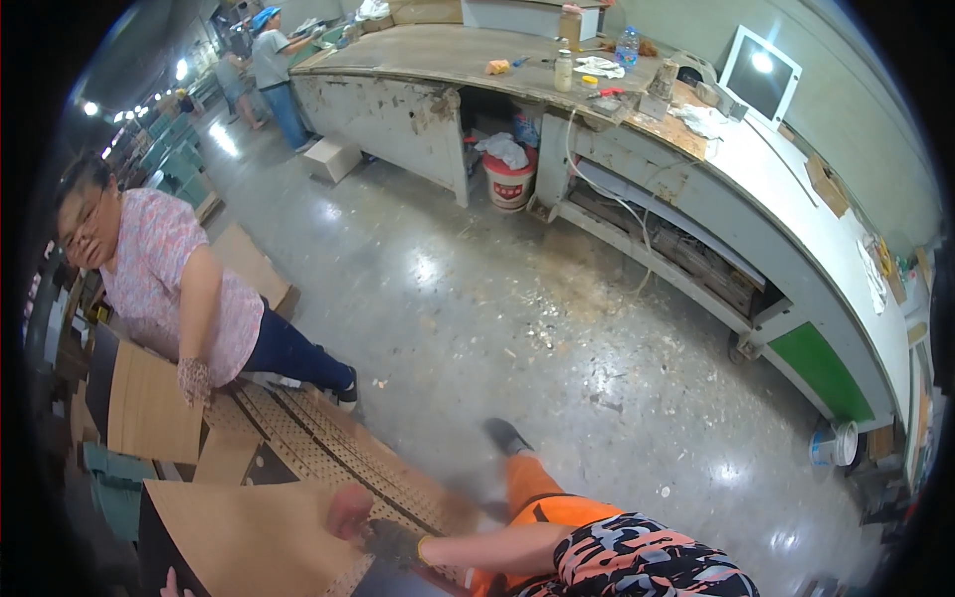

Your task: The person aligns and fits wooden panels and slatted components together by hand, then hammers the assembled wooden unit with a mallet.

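My right hand (396,543), in a dark glove, is closed around a blurred reddish-brown lump (350,509) whose kind I cannot make out. It is over the right edge of a light brown panel (249,532), which has a dark side strip. At the lower left, a few bare fingers of my left hand (173,585) stretch up against that dark strip; most of the hand lies outside the picture. Under and behind the panel runs a brown surface (328,448) with rows of small holes and dark lines.
A co-worker (184,269) in patterned gloves stands at the left beside another brown panel (154,403). A long workbench (398,62) curves across the back, bearing bottles and scraps. Beneath it stands a red-and-white bucket (509,184). A white bucket (844,444) is at the right.
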